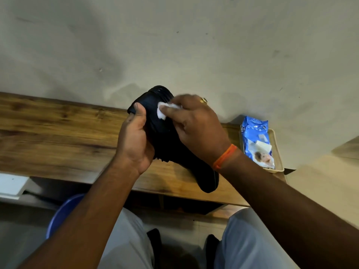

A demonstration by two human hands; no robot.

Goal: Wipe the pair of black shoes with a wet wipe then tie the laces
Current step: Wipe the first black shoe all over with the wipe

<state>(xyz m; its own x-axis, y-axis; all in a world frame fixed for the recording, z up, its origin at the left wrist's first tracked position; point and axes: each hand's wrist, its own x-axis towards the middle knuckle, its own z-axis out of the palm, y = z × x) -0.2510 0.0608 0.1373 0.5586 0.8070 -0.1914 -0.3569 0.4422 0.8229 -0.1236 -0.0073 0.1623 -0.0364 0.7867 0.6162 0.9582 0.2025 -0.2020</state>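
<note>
Left grip (134,140) round black shoe (167,136), right grip (196,125) pressing wipe (162,111)

Plain room, likely a home, as I see it: scuffed wall (174,45) far, wood bench (58,133) against it, wipes pack (256,140) in tray (276,148) right.

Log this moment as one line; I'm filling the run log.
step: wiping | left hand: grips black shoe | right hand: presses wet wipe on shoe | laces: not visible

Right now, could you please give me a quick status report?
Left hand grips black shoe. Right hand presses wet wipe on it. Nothing blocking.
</note>
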